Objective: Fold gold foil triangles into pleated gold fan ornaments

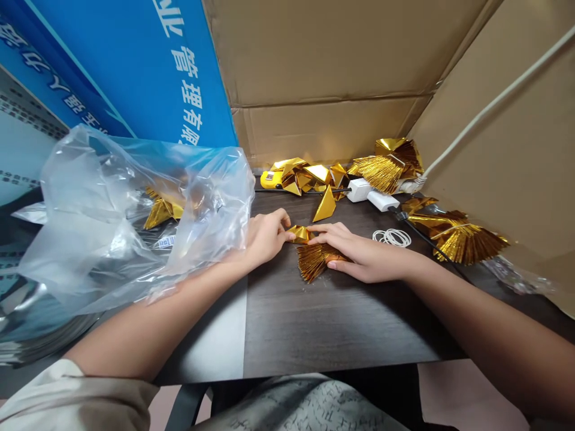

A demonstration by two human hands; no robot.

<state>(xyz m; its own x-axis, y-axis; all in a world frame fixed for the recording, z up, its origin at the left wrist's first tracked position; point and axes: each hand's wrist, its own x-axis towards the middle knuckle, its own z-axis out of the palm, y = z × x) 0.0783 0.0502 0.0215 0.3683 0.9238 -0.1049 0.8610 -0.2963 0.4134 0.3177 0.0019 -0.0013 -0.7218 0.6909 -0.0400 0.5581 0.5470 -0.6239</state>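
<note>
L hand (265, 238), R hand (363, 253) on gold fan (314, 260)

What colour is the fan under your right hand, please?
The fan is metallic gold, best seen in the head view.

Head-worn view, facing forward and down.
Looks from above the near edge of the dark wood-grain table (341, 335), close on the left hand (265, 238) and right hand (366, 254); cardboard panel (323, 54) behind.

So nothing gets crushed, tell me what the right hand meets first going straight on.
The right hand meets the folded gold foil first; its fingertips seem already there, though depth is unclear. The left hand lies beyond.
</note>
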